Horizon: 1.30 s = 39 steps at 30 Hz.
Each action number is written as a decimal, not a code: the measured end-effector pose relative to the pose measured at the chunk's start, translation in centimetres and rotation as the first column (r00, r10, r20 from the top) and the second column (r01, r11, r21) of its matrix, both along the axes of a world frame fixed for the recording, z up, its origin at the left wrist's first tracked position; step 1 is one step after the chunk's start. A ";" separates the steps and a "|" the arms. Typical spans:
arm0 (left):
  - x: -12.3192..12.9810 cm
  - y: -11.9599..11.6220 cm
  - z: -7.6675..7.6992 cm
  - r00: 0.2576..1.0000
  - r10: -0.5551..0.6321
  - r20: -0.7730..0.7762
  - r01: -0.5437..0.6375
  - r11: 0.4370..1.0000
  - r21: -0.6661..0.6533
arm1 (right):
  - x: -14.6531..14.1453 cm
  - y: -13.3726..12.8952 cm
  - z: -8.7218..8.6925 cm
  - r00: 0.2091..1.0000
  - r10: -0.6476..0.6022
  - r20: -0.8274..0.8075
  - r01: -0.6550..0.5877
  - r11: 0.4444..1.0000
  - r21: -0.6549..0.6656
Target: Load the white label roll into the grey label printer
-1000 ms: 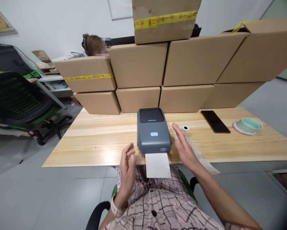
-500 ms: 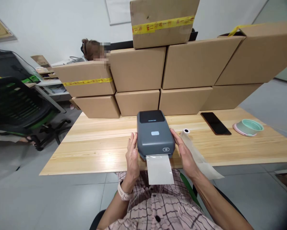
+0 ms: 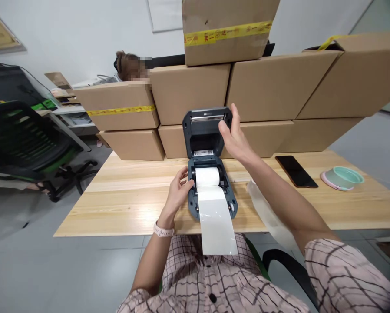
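A dark grey label printer [image 3: 192, 204] stands on the wooden table with its lid [image 3: 203, 130] swung up. Inside lies a white label roll [image 3: 207, 177], and a strip of labels [image 3: 216, 221] runs from it over the front edge of the printer and table. My right hand [image 3: 236, 137] grips the raised lid at its right edge, thumb on the inner side. My left hand [image 3: 178, 191] rests against the left side of the printer base, its fingertips on the rim beside the roll.
Stacked cardboard boxes [image 3: 263, 87] line the table's back. To the right lie a black phone [image 3: 296, 171], a green round dish [image 3: 345, 176] and a loose paper strip [image 3: 266, 208], partly behind my right forearm. A person's head [image 3: 130, 66] shows behind the boxes.
The printer lid has swung from closed to upright, showing the roll. My right hand has moved up from the printer's side to hold the lid; my left hand has shifted slightly up its side.
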<state>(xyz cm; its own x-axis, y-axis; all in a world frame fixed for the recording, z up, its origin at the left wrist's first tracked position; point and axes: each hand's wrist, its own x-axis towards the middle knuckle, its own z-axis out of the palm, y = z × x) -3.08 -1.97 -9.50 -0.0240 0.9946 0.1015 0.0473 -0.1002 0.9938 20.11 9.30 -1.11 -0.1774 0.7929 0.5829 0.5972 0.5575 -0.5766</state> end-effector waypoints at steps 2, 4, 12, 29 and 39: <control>0.1 -0.6 -0.7 0.999 -0.026 -0.025 0.025 0.999 -0.025 | 0.0 2.3 0.0 1.000 0.003 -0.012 -0.003 1.000 -0.010; 0.1 -0.9 -0.5 0.994 -0.024 -0.106 0.018 0.999 -0.048 | -0.2 3.4 0.3 1.000 0.000 -0.012 0.000 0.999 -0.034; -0.3 0.0 2.8 0.736 -0.066 -0.674 -0.012 0.994 -0.110 | -1.1 -4.5 1.8 0.994 0.010 0.107 -0.039 0.961 0.274; -0.4 0.6 2.9 0.704 -0.158 -0.692 0.136 0.987 -0.087 | -2.4 -2.2 -2.0 0.617 0.654 0.438 -0.441 0.748 -0.495; -0.4 0.5 1.8 0.781 -0.139 -0.609 0.132 0.990 -0.057 | 9.2 -4.0 1.1 0.905 0.406 -0.125 -0.413 0.769 -0.489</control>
<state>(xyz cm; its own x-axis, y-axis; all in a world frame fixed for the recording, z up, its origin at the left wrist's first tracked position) -3.47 -1.50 -7.65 0.1743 0.9839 0.0383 0.6309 -0.1414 0.7629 29.34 5.35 0.02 -0.5472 0.8256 0.1380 0.3694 0.3861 -0.8452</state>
